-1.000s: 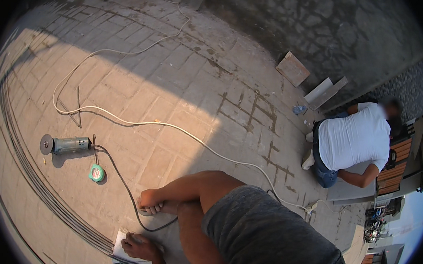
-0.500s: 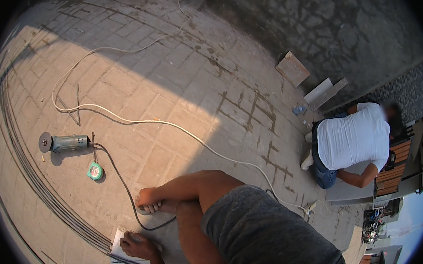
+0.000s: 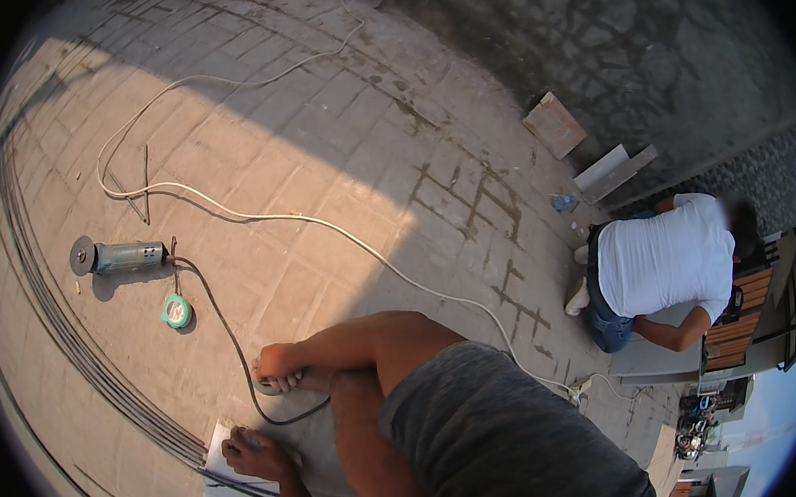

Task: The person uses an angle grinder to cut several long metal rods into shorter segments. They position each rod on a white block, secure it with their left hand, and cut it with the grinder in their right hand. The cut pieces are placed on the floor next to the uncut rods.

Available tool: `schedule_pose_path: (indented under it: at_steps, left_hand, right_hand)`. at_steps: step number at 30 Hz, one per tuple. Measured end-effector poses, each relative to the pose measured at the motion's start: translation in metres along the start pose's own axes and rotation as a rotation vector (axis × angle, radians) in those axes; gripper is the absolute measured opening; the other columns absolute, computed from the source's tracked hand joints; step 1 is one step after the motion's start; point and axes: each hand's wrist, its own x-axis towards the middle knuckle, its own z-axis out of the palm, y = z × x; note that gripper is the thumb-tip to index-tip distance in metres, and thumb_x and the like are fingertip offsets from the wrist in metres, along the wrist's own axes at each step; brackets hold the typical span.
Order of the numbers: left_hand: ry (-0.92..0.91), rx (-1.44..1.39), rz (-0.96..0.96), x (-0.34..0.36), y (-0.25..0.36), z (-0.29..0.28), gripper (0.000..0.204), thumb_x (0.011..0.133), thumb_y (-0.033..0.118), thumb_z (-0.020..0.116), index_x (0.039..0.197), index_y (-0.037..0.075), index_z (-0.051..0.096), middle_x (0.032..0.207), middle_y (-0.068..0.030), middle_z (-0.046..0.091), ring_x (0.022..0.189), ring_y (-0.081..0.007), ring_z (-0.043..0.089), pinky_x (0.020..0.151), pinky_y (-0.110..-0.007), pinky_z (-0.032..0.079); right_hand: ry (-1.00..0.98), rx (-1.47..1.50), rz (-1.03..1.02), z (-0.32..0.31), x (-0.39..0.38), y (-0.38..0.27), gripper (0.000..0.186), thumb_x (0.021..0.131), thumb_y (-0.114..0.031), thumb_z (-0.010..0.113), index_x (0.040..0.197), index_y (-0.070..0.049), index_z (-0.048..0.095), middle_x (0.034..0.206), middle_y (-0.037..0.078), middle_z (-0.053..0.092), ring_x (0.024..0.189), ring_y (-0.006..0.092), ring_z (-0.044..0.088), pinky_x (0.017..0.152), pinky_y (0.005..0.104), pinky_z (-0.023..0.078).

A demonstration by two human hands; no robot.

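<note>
Paved ground [image 3: 257, 280]; dark cord [image 3: 286, 423] between hands [image 3: 254, 453]; grinder [image 3: 128, 258], tape measure [image 3: 176, 311] nearby; cannot tell hands' grip.

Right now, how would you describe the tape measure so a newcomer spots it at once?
On the sunlit paving, toward the picture's left, lies a cylindrical power tool with a disc at one end. Just below its other end is the tape measure, small and rounded, its bright green setting it apart.

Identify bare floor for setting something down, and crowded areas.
Bare: sunlit paving between the long white cable and the thin black cord; shaded paving between that cable and the dark stone-patterned wall.
Crowded: lower left, where slim dark rods pass the cylindrical grey-green grinder and round green tape measure, and the flat white panel beneath one hand.
</note>
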Motion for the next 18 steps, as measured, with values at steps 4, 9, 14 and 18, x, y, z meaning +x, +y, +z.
schedule_pose_path:
  at_steps: [4, 9, 14, 18]
  left_hand:
    - [-0.004, -0.036, -0.007, 0.004, 0.004, 0.005, 0.029, 0.098, 0.027, 0.059, 0.119, 0.010, 0.069, 0.120, -0.0170, 0.057, 0.107, -0.0387, 0.057, 0.088, -0.053, 0.045]
    - [0.028, -0.127, -0.058, 0.011, -0.004, -0.006, 0.028, 0.085, 0.017, 0.071, 0.113, 0.012, 0.072, 0.119, -0.0142, 0.058, 0.108, -0.0351, 0.056, 0.092, -0.048, 0.042]
    - [0.036, -0.176, -0.091, 0.010, -0.006, -0.013, 0.028, 0.083, 0.017, 0.072, 0.111, 0.015, 0.074, 0.116, -0.0113, 0.058, 0.107, -0.0316, 0.057, 0.091, -0.047, 0.042]
    - [0.032, -0.214, -0.126, 0.007, -0.003, -0.012, 0.029, 0.082, 0.018, 0.074, 0.111, 0.016, 0.074, 0.114, -0.0087, 0.058, 0.106, -0.0301, 0.057, 0.090, -0.046, 0.042]
  right_hand:
    - [0.014, -0.027, 0.022, -0.009, 0.000, -0.002, 0.045, 0.104, -0.041, 0.052, 0.074, -0.012, 0.067, 0.060, 0.008, 0.069, 0.042, 0.0199, 0.061, 0.037, 0.0345, 0.048]
    - [0.041, -0.076, 0.019, 0.004, -0.028, -0.034, 0.049, 0.106, -0.042, 0.047, 0.072, -0.011, 0.064, 0.053, 0.002, 0.063, 0.034, 0.0155, 0.050, 0.031, 0.0320, 0.037]
    - [0.010, -0.132, 0.126, -0.003, -0.020, -0.028, 0.064, 0.101, -0.057, 0.054, 0.069, -0.006, 0.074, 0.059, 0.009, 0.069, 0.041, 0.0191, 0.059, 0.040, 0.0305, 0.049]
    - [0.022, -0.202, 0.210, 0.001, -0.020, -0.036, 0.063, 0.100, -0.059, 0.058, 0.071, -0.005, 0.074, 0.060, 0.009, 0.069, 0.045, 0.0193, 0.062, 0.042, 0.0316, 0.051]
